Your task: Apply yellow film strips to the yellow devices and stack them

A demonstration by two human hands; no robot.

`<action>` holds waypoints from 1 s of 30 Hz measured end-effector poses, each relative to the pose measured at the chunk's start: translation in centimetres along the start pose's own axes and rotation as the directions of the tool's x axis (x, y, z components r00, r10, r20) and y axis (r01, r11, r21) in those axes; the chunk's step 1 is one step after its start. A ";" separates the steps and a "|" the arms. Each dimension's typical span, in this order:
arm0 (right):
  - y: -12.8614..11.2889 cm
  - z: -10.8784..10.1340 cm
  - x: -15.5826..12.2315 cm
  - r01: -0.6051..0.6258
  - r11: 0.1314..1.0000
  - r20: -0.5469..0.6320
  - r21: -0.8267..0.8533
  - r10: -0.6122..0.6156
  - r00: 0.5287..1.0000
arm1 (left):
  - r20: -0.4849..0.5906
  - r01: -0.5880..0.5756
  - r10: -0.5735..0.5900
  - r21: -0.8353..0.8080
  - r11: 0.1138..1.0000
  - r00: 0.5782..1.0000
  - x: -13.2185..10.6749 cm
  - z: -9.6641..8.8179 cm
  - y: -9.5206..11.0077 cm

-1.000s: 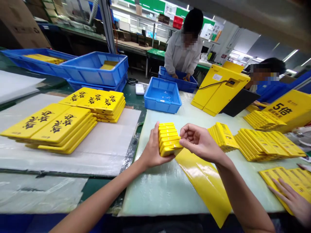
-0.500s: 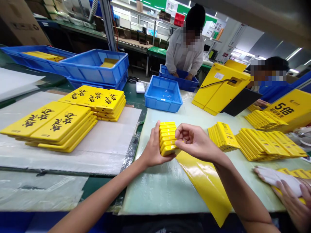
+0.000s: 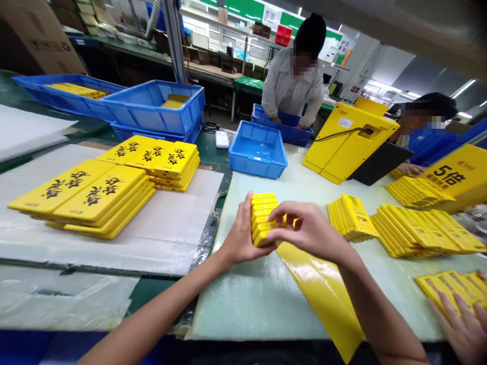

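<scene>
My left hand (image 3: 243, 235) is wrapped round a stack of several small yellow cases (image 3: 262, 210), holding it upright above the table with the narrow edges facing up. Thumb and fingers of my right hand (image 3: 300, 223) are bent together in a pinch against the right side of the stack. Whatever lies between those fingertips is too small or hidden to make out. Below the hands, a glossy yellow sheet (image 3: 323, 289) stretches across the pale tabletop (image 3: 243, 309) and over its front edge.
On the left lie stacks of yellow panels (image 3: 99, 190) with black lettering. A blue bin (image 3: 258, 162) stands ahead. To the right are rows of yellow cases (image 3: 352, 218) and a yellow box unit (image 3: 348, 144). A co-worker's hand (image 3: 462, 324) touches more cases at lower right; two people work beyond.
My right hand's fingertips have shifted slightly left and down over the stack. My left hand keeps its hold. At lower right, the white cloth-like item over the co-worker's cases has gone from view.
</scene>
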State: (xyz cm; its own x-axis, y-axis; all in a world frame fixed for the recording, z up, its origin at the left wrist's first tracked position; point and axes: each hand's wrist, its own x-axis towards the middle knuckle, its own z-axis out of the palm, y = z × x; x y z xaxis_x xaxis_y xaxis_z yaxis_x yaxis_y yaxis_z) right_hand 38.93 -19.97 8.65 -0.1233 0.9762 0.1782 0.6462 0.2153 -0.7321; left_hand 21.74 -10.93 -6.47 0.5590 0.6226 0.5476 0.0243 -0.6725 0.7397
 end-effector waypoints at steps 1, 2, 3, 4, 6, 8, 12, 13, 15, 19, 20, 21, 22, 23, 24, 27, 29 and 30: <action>0.0 0.1 -0.3 0.035 0.999 0.007 -0.039 -0.034 0.999 | -0.001 0.003 -0.003 0.005 1.000 1.000 0.0 0.0 0.0; 0.1 0.0 -0.5 0.050 0.995 -0.001 -0.086 -0.051 0.999 | 0.002 0.006 -0.006 0.011 1.000 1.000 0.0 0.0 0.1; 0.3 -0.3 -0.7 0.045 0.990 -0.040 -0.135 -0.051 0.998 | 0.005 0.005 -0.005 0.018 1.000 1.000 0.0 -0.1 0.1; 0.6 -0.7 -0.8 0.020 0.983 -0.111 -0.180 -0.040 0.993 | 0.011 0.000 0.000 0.023 1.000 1.000 0.0 -0.1 0.2; 1.2 -1.5 -0.8 -0.050 0.974 -0.276 -0.223 -0.014 0.961 | 0.018 -0.008 0.008 0.026 1.000 1.000 0.0 -0.2 0.3; 1.4 -1.6 -0.6 -0.063 0.983 -0.330 -0.172 0.002 0.944 | 0.013 -0.008 0.008 0.021 1.000 1.000 0.0 -0.2 0.3; 0.8 0.7 0.2 0.019 1.000 -0.154 -0.010 -0.020 0.988 | 0.008 0.019 -0.019 0.009 1.000 1.000 -0.2 -0.1 0.2; 0.8 1.2 0.3 0.024 1.000 -0.122 -0.012 -0.025 0.992 | 0.009 0.025 -0.025 0.007 1.000 1.000 -0.2 -0.1 0.1; 1.1 1.2 0.2 0.010 0.997 -0.083 -0.078 -0.017 0.996 | 0.011 0.027 -0.027 0.007 1.000 1.000 -0.2 -0.1 0.2; 2.4 -1.0 0.1 -0.124 0.948 -0.316 -0.292 0.026 0.948 | 0.013 -0.001 0.001 0.019 1.000 1.000 -0.2 -0.1 0.3; 2.4 -1.4 0.2 -0.145 0.944 -0.382 -0.297 0.022 0.924 | 0.013 -0.002 0.002 0.025 1.000 1.000 -0.2 -0.1 0.3; 2.3 -1.4 0.3 -0.137 0.952 -0.404 -0.273 0.016 0.915 | 0.013 0.001 -0.001 0.028 1.000 1.000 -0.2 -0.1 0.3; 2.1 -1.2 0.6 -0.100 0.969 -0.375 -0.226 0.008 0.927 | 0.012 0.007 -0.007 0.028 1.000 1.000 -0.2 -0.1 0.3; 1.7 -0.6 0.8 -0.049 0.985 -0.305 -0.166 -0.004 0.952 | 0.010 0.012 -0.013 0.026 1.000 1.000 -0.3 -0.1 0.3; 1.3 0.1 1.1 -0.002 0.994 -0.222 -0.111 -0.023 0.975 | 0.009 0.016 -0.016 0.025 1.000 1.000 -0.3 0.0 0.2; 0.8 1.6 1.6 0.038 0.993 -0.080 -0.116 -0.047 0.996 | 0.008 0.019 -0.019 0.019 1.000 1.000 -0.4 0.0 0.2; 1.2 1.3 1.6 -0.019 0.964 -0.080 -0.264 -0.002 0.997 | 0.008 0.021 -0.021 0.024 0.999 1.000 -0.4 0.0 0.2; 1.6 0.8 1.6 -0.059 0.938 -0.107 -0.342 0.024 0.994 | 0.005 0.019 -0.019 0.028 0.999 1.000 -0.4 0.0 0.1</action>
State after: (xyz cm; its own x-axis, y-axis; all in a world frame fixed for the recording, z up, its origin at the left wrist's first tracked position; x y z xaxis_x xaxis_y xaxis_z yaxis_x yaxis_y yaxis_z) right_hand 39.22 -18.08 7.23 -0.0266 0.9729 0.2298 0.8707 0.1355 -0.4727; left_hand 21.49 -11.28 -6.58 0.5623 0.6336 0.5314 0.0582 -0.6713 0.7389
